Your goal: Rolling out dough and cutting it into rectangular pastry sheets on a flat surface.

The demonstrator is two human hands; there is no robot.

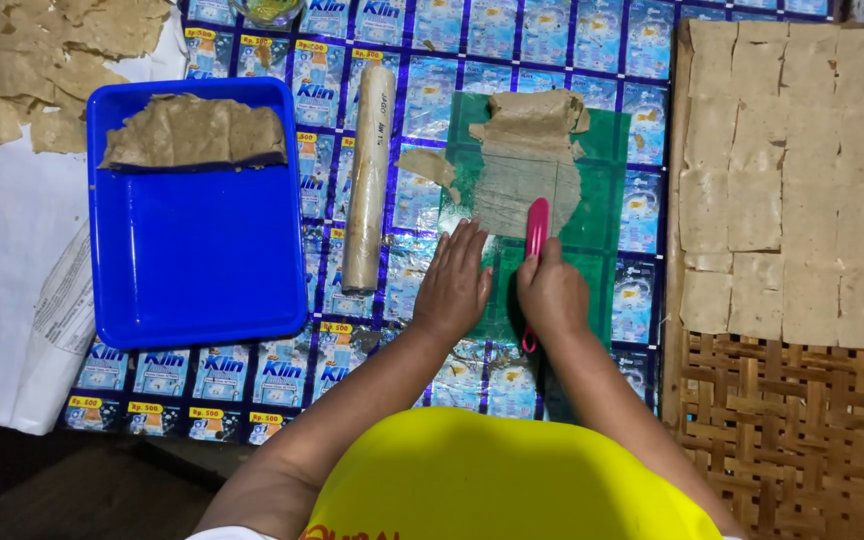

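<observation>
While left hand (451, 285) lies flat on green sheet (602, 190), right hand (552, 292) grips pink scraper (536, 232).

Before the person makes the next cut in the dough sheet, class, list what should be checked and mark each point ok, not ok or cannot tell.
1. Right hand grips the pink cutter: ok.
2. Left hand lies flat on the green mat, clear of the cutter: ok.
3. Dough sheet lies flat: not ok, its far end is folded over.
4. Rolling pin lies off the mat: ok.
5. Woven tray has free room for squares: ok.
6. Cutter edge clean: cannot tell.
</observation>
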